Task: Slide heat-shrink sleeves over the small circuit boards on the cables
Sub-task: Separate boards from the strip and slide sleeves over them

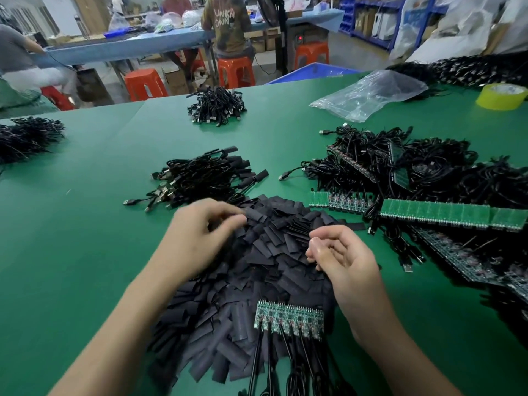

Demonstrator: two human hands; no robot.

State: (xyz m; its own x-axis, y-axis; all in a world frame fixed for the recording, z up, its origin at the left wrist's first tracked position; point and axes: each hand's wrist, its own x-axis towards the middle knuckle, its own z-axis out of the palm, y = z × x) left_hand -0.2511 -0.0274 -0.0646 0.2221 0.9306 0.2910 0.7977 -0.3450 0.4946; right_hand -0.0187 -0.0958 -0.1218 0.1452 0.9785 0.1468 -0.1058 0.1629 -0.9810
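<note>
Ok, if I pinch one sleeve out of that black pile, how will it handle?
Probably light and floppy: the sleeves lie thin and flattened. Being flat, they are unlikely to roll. They overlap loosely, so neighbours may slide or lift along.

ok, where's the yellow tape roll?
Head view, far right: yellow tape roll on the green table, right of the clear plastic bag, just in front of a black cable pile.
</note>
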